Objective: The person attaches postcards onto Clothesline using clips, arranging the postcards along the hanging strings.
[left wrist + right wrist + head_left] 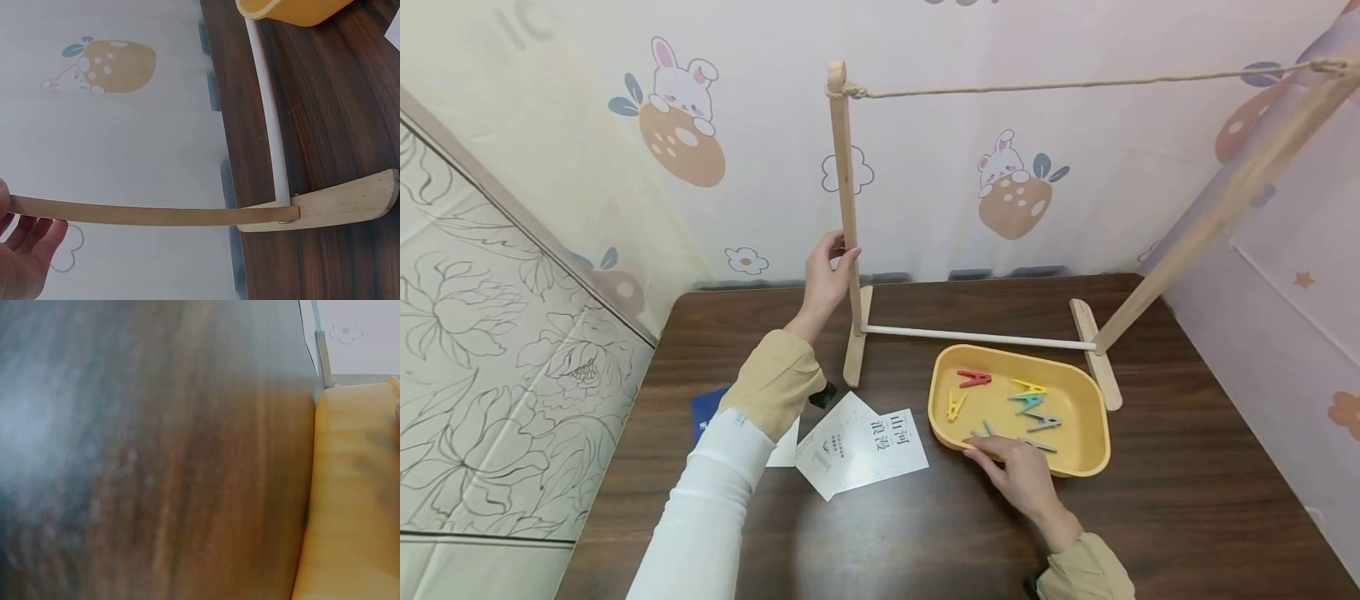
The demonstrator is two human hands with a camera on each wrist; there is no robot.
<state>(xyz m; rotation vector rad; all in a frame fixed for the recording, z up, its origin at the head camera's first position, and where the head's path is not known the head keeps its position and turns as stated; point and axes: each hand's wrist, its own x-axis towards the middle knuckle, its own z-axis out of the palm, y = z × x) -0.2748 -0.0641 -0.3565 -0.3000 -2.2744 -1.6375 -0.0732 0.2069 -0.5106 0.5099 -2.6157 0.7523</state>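
A wooden rack stands on the table, with a cord strung between its two posts. My left hand grips the left wooden post partway up, thumb on one side and fingers on the other; the left wrist view shows this hand at the post's upper part. Near the front, my right hand pinches the near left rim of a yellow plastic tub, its fingertips over the edge. Inside the tub lie several clothespins, among them a red clothespin and a yellow clothespin.
White printed cards lie overlapping left of the tub, and a dark blue card is partly behind my left sleeve. A white bar joins the rack's wooden feet behind the tub. A patterned curtain hangs behind the table.
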